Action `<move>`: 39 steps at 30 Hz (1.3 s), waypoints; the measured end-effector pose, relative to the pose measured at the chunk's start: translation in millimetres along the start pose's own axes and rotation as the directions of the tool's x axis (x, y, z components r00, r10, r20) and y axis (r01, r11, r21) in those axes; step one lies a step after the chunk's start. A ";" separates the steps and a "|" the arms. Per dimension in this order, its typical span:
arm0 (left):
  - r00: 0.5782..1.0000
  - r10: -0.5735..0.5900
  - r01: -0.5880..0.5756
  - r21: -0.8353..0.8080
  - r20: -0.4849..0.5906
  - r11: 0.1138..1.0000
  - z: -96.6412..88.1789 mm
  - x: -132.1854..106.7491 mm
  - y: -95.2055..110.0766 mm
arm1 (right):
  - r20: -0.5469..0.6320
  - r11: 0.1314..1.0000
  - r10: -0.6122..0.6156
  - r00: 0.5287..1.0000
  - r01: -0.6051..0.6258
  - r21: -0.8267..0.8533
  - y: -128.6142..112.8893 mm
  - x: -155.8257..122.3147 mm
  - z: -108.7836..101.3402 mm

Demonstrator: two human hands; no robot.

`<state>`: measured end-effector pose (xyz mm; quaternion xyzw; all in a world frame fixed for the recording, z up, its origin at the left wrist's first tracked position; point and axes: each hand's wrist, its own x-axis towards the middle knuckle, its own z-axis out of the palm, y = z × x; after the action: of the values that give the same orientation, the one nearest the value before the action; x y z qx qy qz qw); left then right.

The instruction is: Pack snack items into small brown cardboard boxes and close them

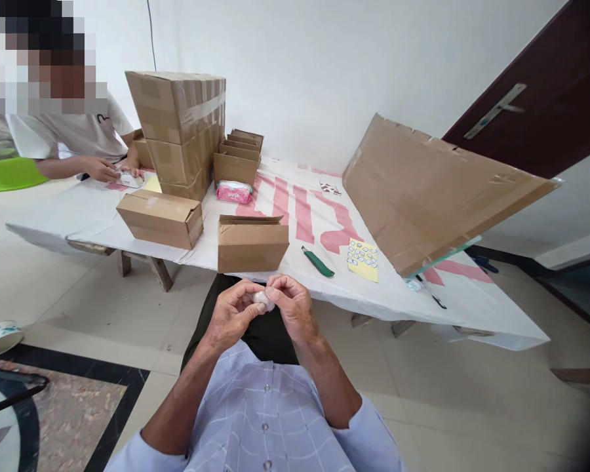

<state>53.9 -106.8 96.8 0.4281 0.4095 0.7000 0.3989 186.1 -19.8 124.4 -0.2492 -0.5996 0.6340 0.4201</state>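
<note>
Close in front of my body, a small whitish, rounded, crumpled-looking thing (263,299) sits between my fingers; its kind is not clear. My left hand (230,313) grips it from one side with the thumb along its lower edge. On the other side, the fingertips and thumb of my right hand (294,308) pinch at it. Just beyond both hands, a small cardboard box (252,246) stands at the table edge, its top flaps partly raised. To its right lie a green utility knife (318,261) and a yellow sheet (362,259) with rows of small blue-outlined pieces.
Stacked taped cartons (184,124) rise on the white-covered table (398,298), with a closed box (160,218) before them. A pink wipes pack (234,191) lies near open boxes (236,167). A large cardboard panel (437,196) leans at right. A co-worker's hands (115,170) handle something white.
</note>
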 end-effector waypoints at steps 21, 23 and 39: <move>0.978 -0.065 0.028 -0.184 -0.199 0.982 4.6 11.6 -0.4 | 0.045 1.000 0.016 0.999 -0.015 -0.021 0.9 -8.2 -3.8; 0.986 -0.050 0.018 -0.197 -0.159 0.980 4.7 10.8 2.0 | 0.058 1.000 -0.009 0.998 0.010 -0.019 -2.5 -10.3 -1.1; 0.919 0.390 -0.386 0.351 0.064 0.853 -14.4 19.7 23.9 | 0.179 0.945 0.191 0.965 -0.231 0.232 3.1 -9.7 6.6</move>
<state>29.5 -100.5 119.7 0.5634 0.4367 0.6820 0.1634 185.0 -31.2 120.5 -0.2071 -0.5149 0.7635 0.3301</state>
